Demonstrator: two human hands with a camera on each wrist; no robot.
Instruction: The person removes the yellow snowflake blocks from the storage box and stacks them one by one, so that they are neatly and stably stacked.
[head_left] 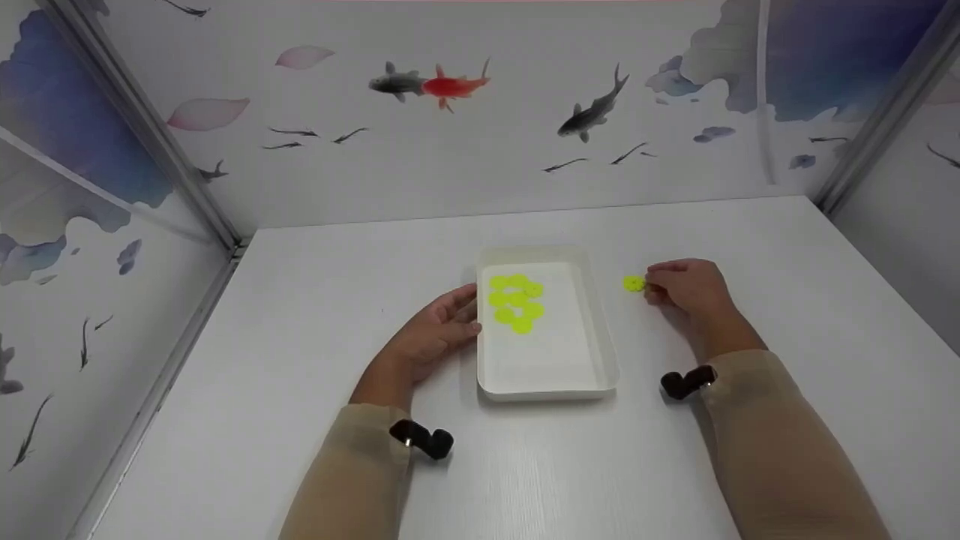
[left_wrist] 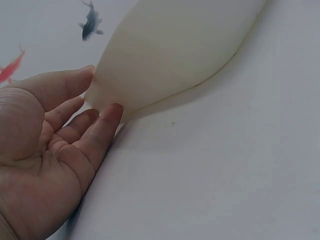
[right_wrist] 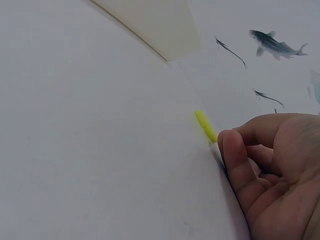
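Note:
A shallow white rectangular tray (head_left: 551,360) stands on the table, with several flat bright-yellow flower-shaped pieces (head_left: 517,300) lying loosely grouped in its left half. My left hand (head_left: 439,330) is at the tray's left side. In the left wrist view, its thumb and fingertips (left_wrist: 114,114) rest against the outer wall, fingers only slightly bent. To the right of the tray, my right hand (head_left: 690,289) pinches one yellow flower-shaped piece (head_left: 634,283) between thumb and fingertips. The right wrist view shows that piece edge-on, thin, near the table surface. The other right-hand fingers are curled in.
The white table (head_left: 540,472) meets a back wall (head_left: 450,172) printed with fish and petals. Side panels with metal frame posts (head_left: 172,165) stand left and right. A small black device (head_left: 424,439) sits on each wrist, over a beige sleeve (head_left: 345,472).

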